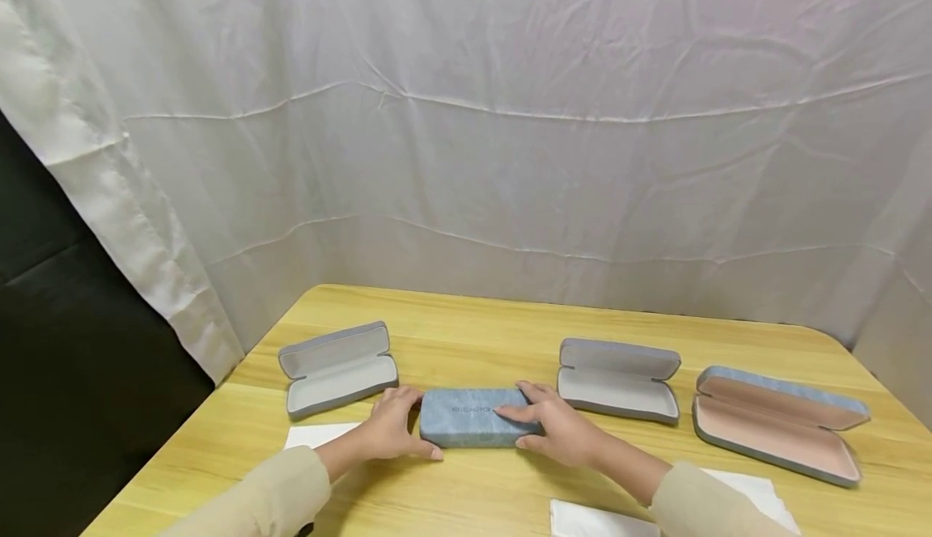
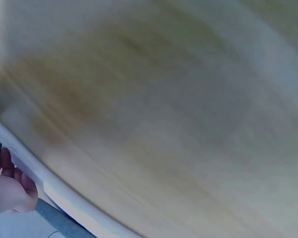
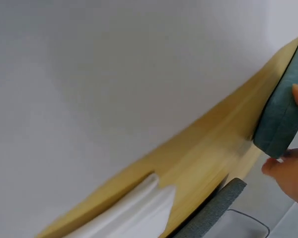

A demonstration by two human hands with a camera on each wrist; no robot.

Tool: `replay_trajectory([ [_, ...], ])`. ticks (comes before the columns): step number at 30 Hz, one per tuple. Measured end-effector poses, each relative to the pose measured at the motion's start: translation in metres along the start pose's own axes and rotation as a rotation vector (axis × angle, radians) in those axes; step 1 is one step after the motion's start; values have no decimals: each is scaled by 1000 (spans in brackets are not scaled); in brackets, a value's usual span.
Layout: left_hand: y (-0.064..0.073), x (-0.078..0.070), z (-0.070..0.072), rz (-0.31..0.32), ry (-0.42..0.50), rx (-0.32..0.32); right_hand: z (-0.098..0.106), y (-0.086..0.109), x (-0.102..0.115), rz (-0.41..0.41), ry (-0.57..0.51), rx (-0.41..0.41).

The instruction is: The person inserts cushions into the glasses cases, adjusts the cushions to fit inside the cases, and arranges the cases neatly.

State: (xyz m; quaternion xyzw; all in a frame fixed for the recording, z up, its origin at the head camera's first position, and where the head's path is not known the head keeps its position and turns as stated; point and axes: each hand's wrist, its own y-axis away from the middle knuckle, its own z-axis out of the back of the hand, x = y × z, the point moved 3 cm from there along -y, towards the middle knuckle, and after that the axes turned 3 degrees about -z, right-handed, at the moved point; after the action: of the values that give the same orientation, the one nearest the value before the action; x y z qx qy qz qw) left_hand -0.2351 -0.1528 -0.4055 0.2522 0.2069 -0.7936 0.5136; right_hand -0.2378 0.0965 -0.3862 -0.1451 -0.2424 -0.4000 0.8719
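Note:
A closed blue glasses case [image 1: 473, 420], with dark lettering on its lid, lies across the middle of the table. My left hand [image 1: 389, 428] holds its left end, thumb at the front corner and fingers round the far side. The right hand [image 1: 568, 432] grips the other end, one finger lying on the lid and the thumb at the front edge. In the right wrist view that hand [image 3: 290, 173] is at the end of the case [image 3: 283, 109]. The left wrist view catches only part of the left hand [image 2: 12, 186], low at the edge.
Two open grey glasses cases [image 1: 342, 383] [image 1: 619, 391] flank the blue one farther back. An open blue case with pink lining [image 1: 779, 432] lies at the right. White cloths [image 1: 320, 434] [image 1: 600, 518] [image 1: 753, 492] lie near my forearms. A pale curtain [image 1: 510, 157] hangs behind the table.

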Motion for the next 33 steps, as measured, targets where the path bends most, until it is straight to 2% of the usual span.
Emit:
replay_trajectory([
  [4, 1, -5, 2, 14, -12, 14, 2, 5, 3, 20, 69, -22],
  [10, 1, -10, 5, 63, 30, 12, 15, 18, 7, 27, 64, -79],
  [14, 1, -14, 9, 94, 53, -70, 21, 30, 9, 41, 90, -135],
  [17, 0, -19, 11, 92, 55, -149, 24, 41, 10, 62, 127, -175],
  [21, 1, -29, 14, 67, 70, -223, 28, 55, 11, 78, 157, -223],
  [25, 4, -42, 14, 15, 86, -253, 31, 69, 11, 62, 156, -243],
  [30, 9, -58, 7, -76, 110, -248, 31, 84, 12, 72, 170, -286],
  [33, 11, -66, 2, -124, 136, -222, 28, 92, 10, 83, 184, -327],
])
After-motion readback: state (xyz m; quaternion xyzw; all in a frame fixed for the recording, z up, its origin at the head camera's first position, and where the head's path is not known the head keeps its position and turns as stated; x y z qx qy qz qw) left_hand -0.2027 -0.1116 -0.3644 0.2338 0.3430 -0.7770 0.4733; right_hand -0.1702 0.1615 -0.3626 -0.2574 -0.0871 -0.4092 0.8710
